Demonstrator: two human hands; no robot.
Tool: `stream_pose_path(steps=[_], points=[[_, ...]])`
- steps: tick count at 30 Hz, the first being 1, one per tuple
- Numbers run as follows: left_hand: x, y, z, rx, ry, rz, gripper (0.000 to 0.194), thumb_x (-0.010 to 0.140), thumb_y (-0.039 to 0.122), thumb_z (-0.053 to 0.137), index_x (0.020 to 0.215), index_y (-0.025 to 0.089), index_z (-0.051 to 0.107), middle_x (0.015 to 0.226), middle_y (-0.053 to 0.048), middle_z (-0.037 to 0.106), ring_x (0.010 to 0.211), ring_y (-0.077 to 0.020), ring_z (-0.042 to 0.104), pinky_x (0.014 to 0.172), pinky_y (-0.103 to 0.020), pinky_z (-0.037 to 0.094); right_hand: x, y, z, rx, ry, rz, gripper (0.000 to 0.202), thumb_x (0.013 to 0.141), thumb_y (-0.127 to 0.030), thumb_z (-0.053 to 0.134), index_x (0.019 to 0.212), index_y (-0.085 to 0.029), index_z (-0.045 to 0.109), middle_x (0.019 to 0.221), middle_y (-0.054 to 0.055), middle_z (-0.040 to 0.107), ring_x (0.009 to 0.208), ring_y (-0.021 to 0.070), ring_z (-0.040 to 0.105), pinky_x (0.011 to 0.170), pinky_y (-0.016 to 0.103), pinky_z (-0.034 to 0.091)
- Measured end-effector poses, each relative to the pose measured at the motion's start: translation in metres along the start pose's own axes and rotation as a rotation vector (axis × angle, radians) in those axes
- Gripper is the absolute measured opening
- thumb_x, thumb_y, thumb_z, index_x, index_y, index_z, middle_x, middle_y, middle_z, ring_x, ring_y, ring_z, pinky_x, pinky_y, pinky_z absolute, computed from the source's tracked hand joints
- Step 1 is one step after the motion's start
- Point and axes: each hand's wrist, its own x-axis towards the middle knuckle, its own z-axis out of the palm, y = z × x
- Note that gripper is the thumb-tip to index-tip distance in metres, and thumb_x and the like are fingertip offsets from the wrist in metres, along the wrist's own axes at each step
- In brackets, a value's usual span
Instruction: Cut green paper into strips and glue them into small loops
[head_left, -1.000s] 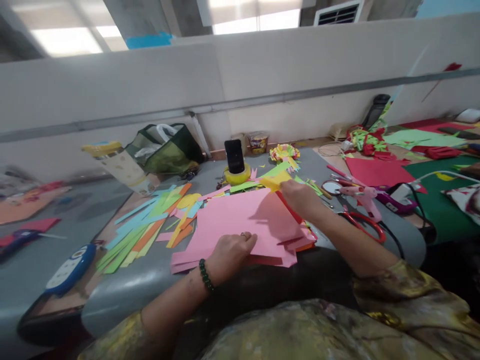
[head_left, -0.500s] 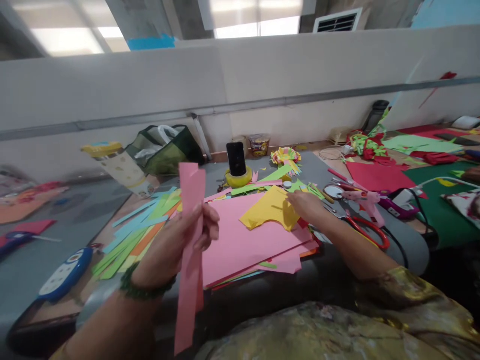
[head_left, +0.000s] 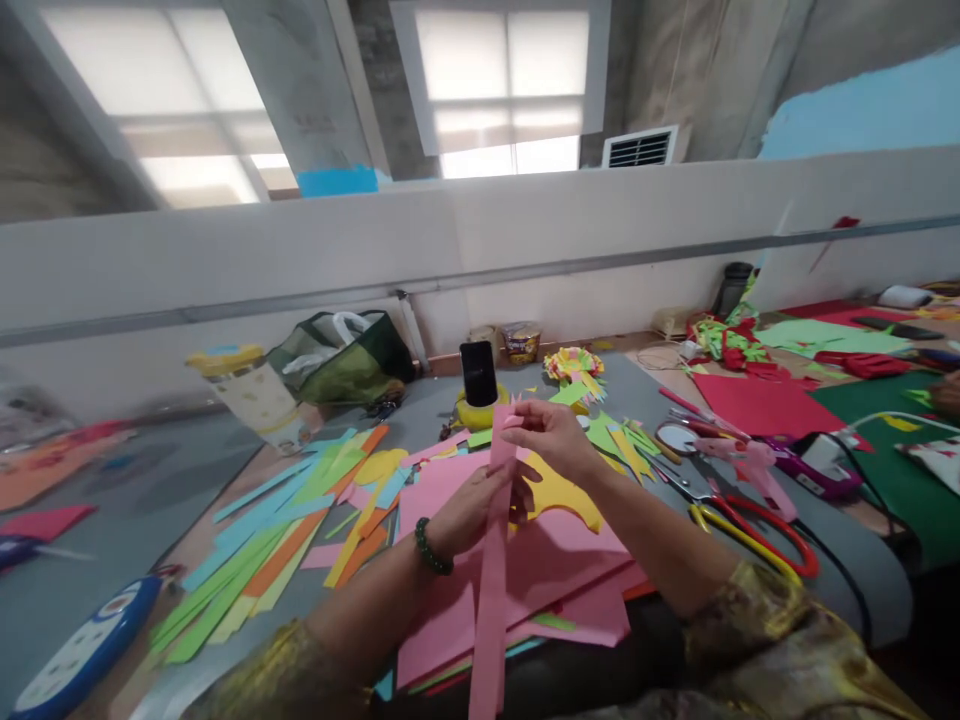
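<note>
A long pink paper strip [head_left: 491,590] stands upright in front of me, its lower end reaching the bottom of the view. My left hand [head_left: 480,505] is closed around its middle, a green bead bracelet [head_left: 433,546] on the wrist. Near the strip's top end, my right hand [head_left: 551,435] pinches it between thumb and fingers. Beneath both hands lies a stack of pink paper sheets [head_left: 442,625]. On that stack rests a yellow paper piece [head_left: 566,497] with a curved cut edge, partly hidden by my hands and right forearm.
Coloured paper strips [head_left: 277,540] fan out at left, near a tumbler [head_left: 247,390] and a blue-and-white case [head_left: 90,650]. A phone [head_left: 478,372] stands on a yellow tape roll [head_left: 480,412]. At right lie red-handled scissors [head_left: 772,535] and a pink glue gun [head_left: 746,465]. A paper flower [head_left: 574,365] sits behind.
My left hand has carried the pink strip rightward over the stack. My right hand has left the yellow paper and taken hold of the strip's top. The view has tilted upward.
</note>
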Motion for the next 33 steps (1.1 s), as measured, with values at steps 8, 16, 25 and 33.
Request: stream_pose_path(steps=[8, 16, 25, 33], points=[[0.007, -0.005, -0.014, 0.113, 0.180, 0.060, 0.058, 0.064, 0.071, 0.070, 0.078, 0.015, 0.061, 0.053, 0.005, 0.054, 0.041, -0.0062, 0.046, 0.043, -0.019, 0.037, -0.002, 0.024, 0.001, -0.106, 0.104, -0.035, 0.032, 0.062, -0.039, 0.078, 0.071, -0.021, 0.053, 0.066, -0.003, 0.064, 0.062, 0.0144, 0.062, 0.059, 0.028, 0.049], [0.007, -0.019, -0.014, 0.077, 0.039, 0.016, 0.055, 0.070, 0.070, 0.067, 0.078, 0.016, 0.060, 0.053, 0.002, 0.059, 0.043, -0.0101, 0.053, 0.047, -0.022, 0.044, -0.001, 0.028, -0.009, -0.031, -0.032, 0.075, 0.046, 0.060, -0.032, 0.077, 0.101, -0.020, 0.061, 0.071, -0.003, 0.064, 0.069, 0.0142, 0.061, 0.068, 0.029, 0.049], [0.007, -0.020, -0.014, 0.086, 0.101, 0.049, 0.059, 0.067, 0.073, 0.067, 0.076, 0.015, 0.060, 0.057, 0.001, 0.059, 0.046, -0.0110, 0.055, 0.048, -0.023, 0.043, -0.008, 0.031, -0.003, -0.371, 0.116, -0.116, 0.020, 0.065, -0.035, 0.075, 0.071, -0.022, 0.061, 0.077, 0.000, 0.064, 0.073, 0.0163, 0.058, 0.065, 0.029, 0.047], [0.008, -0.024, -0.014, 0.096, 0.029, 0.057, 0.059, 0.067, 0.073, 0.067, 0.074, 0.015, 0.059, 0.053, 0.001, 0.058, 0.047, -0.0113, 0.054, 0.050, -0.024, 0.043, -0.005, 0.036, -0.003, -0.073, -0.036, -0.078, 0.019, 0.068, -0.038, 0.073, 0.066, -0.020, 0.066, 0.075, 0.002, 0.067, 0.073, 0.0167, 0.061, 0.068, 0.032, 0.050]])
